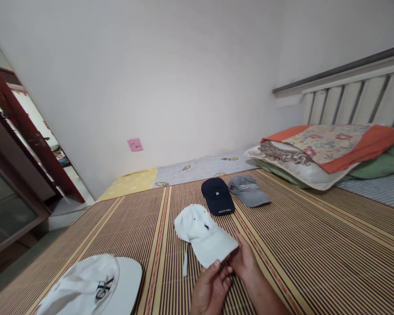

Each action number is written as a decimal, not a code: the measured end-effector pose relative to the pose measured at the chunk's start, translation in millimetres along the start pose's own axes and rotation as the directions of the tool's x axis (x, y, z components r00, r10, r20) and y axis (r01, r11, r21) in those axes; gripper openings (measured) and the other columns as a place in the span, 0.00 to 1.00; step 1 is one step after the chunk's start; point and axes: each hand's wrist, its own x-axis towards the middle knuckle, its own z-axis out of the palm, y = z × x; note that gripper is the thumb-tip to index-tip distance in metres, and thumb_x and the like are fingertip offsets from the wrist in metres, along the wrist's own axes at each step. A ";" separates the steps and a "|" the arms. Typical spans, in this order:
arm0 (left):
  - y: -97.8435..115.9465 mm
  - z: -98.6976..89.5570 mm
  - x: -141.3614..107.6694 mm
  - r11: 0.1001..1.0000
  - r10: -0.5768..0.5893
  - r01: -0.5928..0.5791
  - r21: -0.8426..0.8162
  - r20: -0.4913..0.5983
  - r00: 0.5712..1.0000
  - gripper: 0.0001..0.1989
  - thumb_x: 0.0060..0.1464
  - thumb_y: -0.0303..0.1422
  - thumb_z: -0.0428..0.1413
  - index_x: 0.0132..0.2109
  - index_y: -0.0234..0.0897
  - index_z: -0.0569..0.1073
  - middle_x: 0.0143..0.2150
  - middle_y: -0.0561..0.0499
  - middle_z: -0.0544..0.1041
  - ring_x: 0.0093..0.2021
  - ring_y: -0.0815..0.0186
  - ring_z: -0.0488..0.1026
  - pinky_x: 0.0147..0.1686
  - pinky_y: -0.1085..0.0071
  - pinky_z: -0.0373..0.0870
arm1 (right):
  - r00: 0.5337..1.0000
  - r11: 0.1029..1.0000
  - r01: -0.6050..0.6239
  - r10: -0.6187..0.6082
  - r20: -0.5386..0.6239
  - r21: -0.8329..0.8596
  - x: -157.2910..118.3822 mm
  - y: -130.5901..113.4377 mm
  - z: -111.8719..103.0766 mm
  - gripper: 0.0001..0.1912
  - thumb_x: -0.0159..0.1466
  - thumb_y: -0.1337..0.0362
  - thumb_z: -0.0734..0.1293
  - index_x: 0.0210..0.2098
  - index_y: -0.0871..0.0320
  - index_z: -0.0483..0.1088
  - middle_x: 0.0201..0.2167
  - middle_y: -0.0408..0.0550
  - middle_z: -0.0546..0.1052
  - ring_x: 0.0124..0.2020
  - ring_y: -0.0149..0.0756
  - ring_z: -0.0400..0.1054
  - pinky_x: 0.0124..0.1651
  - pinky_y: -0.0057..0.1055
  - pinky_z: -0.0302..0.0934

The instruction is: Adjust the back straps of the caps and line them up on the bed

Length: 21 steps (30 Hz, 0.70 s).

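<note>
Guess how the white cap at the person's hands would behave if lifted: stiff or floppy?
The white cap may be part stiff, part floppy. Its brim probably holds its shape, since it shows a smooth curve. The crown would likely give, as it looks like soft cloth. The strap may swing, being thin with a loose end.

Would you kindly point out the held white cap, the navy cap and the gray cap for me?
Held white cap (200,228), head view: front of the crown.
Navy cap (216,187), head view: front of the crown.
Gray cap (248,186), head view: lettering on the crown.
</note>
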 end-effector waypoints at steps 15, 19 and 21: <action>3.7 -23.4 21.7 0.989 0.103 -0.107 -0.098 -0.048 0.994 0.13 0.62 0.32 0.62 0.53 0.39 0.80 0.50 0.43 0.86 0.44 0.58 0.84 0.38 0.69 0.79 | 0.994 0.991 0.104 -0.101 0.038 -0.086 11.0 1.3 -7.9 0.13 0.59 0.63 0.72 0.42 0.61 0.80 0.40 0.54 0.86 0.47 0.50 0.80 0.51 0.42 0.72; 16.1 -55.6 44.4 0.966 0.211 -0.177 -0.189 0.176 0.962 0.16 0.69 0.35 0.53 0.57 0.41 0.80 0.56 0.43 0.82 0.58 0.54 0.78 0.57 0.61 0.76 | 0.993 0.984 0.121 -0.118 0.029 -0.131 18.9 4.3 -16.6 0.11 0.58 0.65 0.72 0.40 0.60 0.79 0.36 0.54 0.86 0.43 0.50 0.81 0.49 0.42 0.73; 23.3 -69.1 52.2 0.975 0.187 -0.138 -0.172 0.314 0.931 0.18 0.71 0.35 0.48 0.56 0.40 0.81 0.57 0.43 0.81 0.60 0.56 0.76 0.62 0.60 0.72 | 0.990 0.979 0.142 -0.137 0.041 -0.147 20.0 5.3 -19.0 0.10 0.57 0.66 0.72 0.40 0.60 0.80 0.35 0.53 0.86 0.42 0.50 0.81 0.48 0.43 0.74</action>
